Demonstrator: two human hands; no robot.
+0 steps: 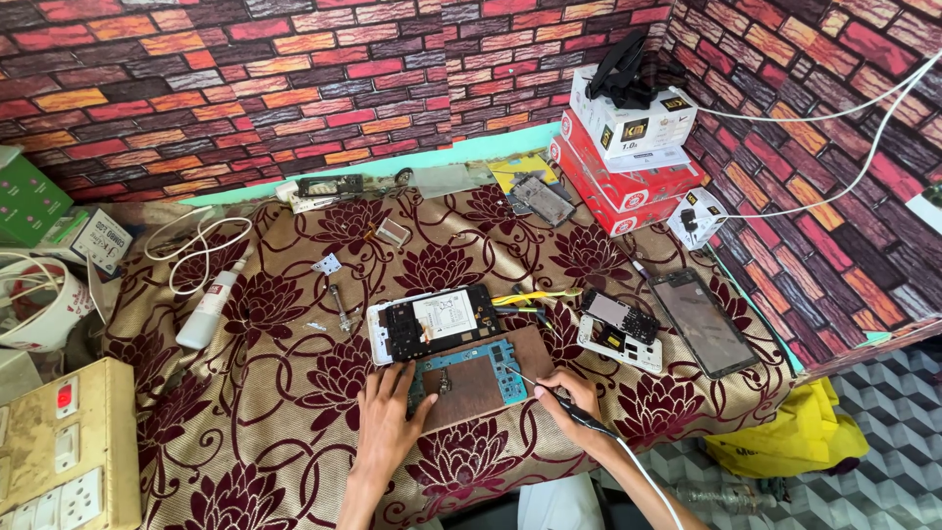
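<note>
Phone repair, mid-stage: left hand lies flat, fingers spread, pinning the blue circuit board on a brown mat; right hand has its grip closed on a soldering iron, tip at the board. Opened phone and loose parts await reassembly on the floral-clothed surface, brick-patterned walls behind

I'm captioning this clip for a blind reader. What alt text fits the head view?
A person's left hand steadies a blue circuit board on a brown mat, while the right hand holds a corded soldering iron to it. Opened phones lie on a floral tablecloth.
</note>
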